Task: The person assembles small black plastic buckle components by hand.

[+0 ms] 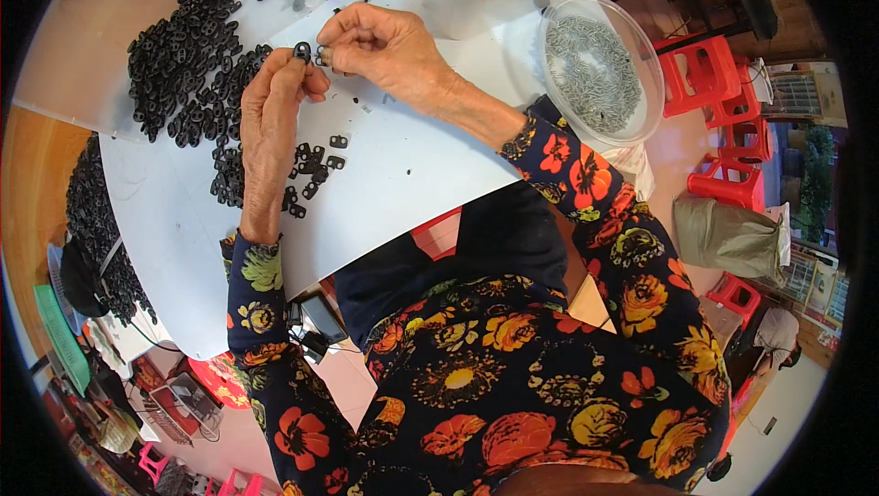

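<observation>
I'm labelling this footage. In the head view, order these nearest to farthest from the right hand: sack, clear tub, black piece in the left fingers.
1. Black piece: just left of the right hand, pinched in the left hand.
2. Clear tub: to the right.
3. Sack: farther right, lower in view.

Blk pc [301, 50] in L fingers [287, 76]
</observation>
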A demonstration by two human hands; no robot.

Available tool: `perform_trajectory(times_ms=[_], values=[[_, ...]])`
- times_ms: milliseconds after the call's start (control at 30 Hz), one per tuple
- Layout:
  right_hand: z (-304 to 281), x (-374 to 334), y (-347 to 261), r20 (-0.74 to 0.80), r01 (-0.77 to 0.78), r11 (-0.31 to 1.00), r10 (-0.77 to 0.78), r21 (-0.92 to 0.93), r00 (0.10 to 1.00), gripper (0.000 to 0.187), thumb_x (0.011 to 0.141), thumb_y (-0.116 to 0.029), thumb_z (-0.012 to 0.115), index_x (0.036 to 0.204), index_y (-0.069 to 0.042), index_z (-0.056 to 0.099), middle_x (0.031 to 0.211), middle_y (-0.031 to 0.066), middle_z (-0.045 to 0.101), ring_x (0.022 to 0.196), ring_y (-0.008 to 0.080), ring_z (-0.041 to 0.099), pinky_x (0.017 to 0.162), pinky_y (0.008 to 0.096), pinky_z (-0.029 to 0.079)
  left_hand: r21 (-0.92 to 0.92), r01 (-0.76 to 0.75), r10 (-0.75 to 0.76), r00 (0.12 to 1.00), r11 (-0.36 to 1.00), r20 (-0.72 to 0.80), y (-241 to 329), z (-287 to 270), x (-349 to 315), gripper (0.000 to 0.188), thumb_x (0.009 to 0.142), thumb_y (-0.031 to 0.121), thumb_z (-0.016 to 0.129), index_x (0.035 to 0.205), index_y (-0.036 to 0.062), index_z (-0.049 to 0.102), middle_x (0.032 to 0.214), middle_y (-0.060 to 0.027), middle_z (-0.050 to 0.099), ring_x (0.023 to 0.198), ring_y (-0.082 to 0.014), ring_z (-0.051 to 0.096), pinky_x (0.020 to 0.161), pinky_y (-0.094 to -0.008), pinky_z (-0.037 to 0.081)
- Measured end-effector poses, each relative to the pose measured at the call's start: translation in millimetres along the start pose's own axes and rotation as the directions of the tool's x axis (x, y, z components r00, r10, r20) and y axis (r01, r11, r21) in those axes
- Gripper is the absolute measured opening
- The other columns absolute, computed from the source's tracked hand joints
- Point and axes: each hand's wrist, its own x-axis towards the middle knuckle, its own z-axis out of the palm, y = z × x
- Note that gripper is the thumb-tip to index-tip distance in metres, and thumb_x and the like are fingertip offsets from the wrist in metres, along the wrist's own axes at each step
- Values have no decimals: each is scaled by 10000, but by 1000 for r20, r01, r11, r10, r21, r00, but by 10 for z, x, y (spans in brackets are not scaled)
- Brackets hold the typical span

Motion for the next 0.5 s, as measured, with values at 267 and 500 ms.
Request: perform_trajectory(times_ms=[267,500], values=[[39,-21,46,-26,12,1000,-13,-28,1000,124,810,-18,644,928,8,613,766,-1,624,673,25,551,620,185,479,414,-100,95,995,905,32,-33,-56,-2,224,951,181,437,870,9,554,711,0,528,693,-82,455,676,-228,405],[87,-45,35,19,-6,989,3,145,1000,124,832,12,602,944,37,554,773,52,641,689,61,595,638,204,499,362,-100,106,994,927,3,-71,4,18,269,964,227,426,908,5,568,709,-1,529,691,-86,459,674,-232,409]])
